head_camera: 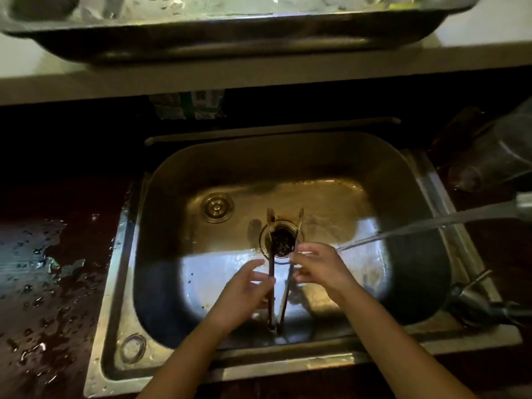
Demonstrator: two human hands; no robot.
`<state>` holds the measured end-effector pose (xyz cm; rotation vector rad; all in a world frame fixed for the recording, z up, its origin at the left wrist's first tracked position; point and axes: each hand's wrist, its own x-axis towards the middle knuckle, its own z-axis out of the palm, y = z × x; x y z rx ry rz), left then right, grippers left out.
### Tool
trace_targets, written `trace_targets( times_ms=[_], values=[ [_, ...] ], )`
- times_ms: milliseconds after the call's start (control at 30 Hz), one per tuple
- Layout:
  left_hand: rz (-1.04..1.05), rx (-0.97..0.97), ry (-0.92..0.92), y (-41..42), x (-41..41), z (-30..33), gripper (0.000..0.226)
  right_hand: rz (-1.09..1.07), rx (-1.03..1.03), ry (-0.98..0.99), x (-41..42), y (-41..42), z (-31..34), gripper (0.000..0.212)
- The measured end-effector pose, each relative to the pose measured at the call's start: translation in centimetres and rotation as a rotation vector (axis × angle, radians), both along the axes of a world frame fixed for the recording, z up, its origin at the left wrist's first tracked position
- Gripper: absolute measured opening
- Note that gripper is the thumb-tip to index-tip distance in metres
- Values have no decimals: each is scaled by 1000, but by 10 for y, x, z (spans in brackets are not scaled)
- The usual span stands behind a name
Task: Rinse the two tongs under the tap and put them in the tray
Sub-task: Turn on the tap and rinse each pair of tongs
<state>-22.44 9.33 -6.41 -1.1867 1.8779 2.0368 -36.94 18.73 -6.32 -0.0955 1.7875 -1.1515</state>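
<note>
A person stands at a steel sink [161, 197], both bare forearms reaching in over its near rim. Between the hands is one pair of metal tongs [277, 283], its hinged end low and close to the person, its two arms spreading away toward the dark drain hole [280, 241], the tips lying past it. The left hand [246, 293] curls its fingers [260, 280] onto the left arm of the tongs, thumb above and apart. The right hand [318, 269] pinches the right arm between thumb and fingertips [296, 273], just short of the drain. A stream of water [417, 228] shoots in from the tap [524, 201] at the right edge and strikes near the right hand's knuckles. A steel tray [230, 44] sits on the pale shelf beyond the sink, well apart from the tongs; its contents are blurred. The dark counter [43, 269] to the left is wet
</note>
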Motion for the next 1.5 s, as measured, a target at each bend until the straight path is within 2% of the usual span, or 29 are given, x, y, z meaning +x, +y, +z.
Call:
trace_targets(
  times_ms=[133, 233, 300, 367, 400, 467, 533, 567, 667, 767, 833, 967, 1133, 1200, 1300, 1367, 1433, 1500],
  values=[
    [112, 284, 60, 14, -9, 15, 14, -87, -85, -34, 0, 22, 19, 12],
    [99, 517, 163, 26, -12, 25, 21, -124, -160, -53, 5, 37, 27, 10],
    [67, 513, 185, 33, -16, 30, 22, -177, -177, -67, 8, 46, 30, 13],
    [60, 416, 164, 39, -23, 36, 14, -260, -151, -52, 9, 55, 31, 16],
    [63, 377, 152, 41, -26, 39, 12, -294, -106, 13, 9, 60, 30, 17],
    [56, 320, 146, 43, -31, 44, 9, -290, 28, 348, 9, 71, 27, 23],
    [35, 254, 147, 45, -34, 49, 10, -118, 55, 769, 9, 82, 27, 33],
    [24, 229, 147, 46, -34, 50, 12, 19, 24, 913, 9, 84, 29, 38],
    [23, 235, 175, 50, -36, 54, 16, 390, 4, 1076, 1, 83, 28, 42],
    [42, 286, 204, 52, -33, 57, 16, 525, 211, 1174, -31, 79, 32, 47],
    [29, 301, 201, 53, -31, 57, 15, 538, 320, 1204, -53, 79, 35, 53],
    [72, 346, 226, 52, -30, 58, 14, 599, 333, 1245, -51, 85, 35, 56],
    [71, 351, 200, 52, -37, 58, 9, 734, -21, 1250, -8, 92, 40, 58],
    [61, 360, 205, 53, -38, 56, 7, 698, 20, 1264, -20, 90, 40, 57],
    [41, 383, 238, 55, -40, 53, 7, 571, 189, 1247, -55, 84, 39, 56],
    [36, 386, 259, 56, -44, 50, 11, 567, 238, 1217, -59, 83, 39, 60],
    [43, 371, 260, 56, -53, 47, 17, 629, 151, 1137, -37, 87, 43, 61],
    [56, 352, 266, 55, -62, 46, 19, 749, -72, 1087, -3, 98, 45, 54]
  ],
)
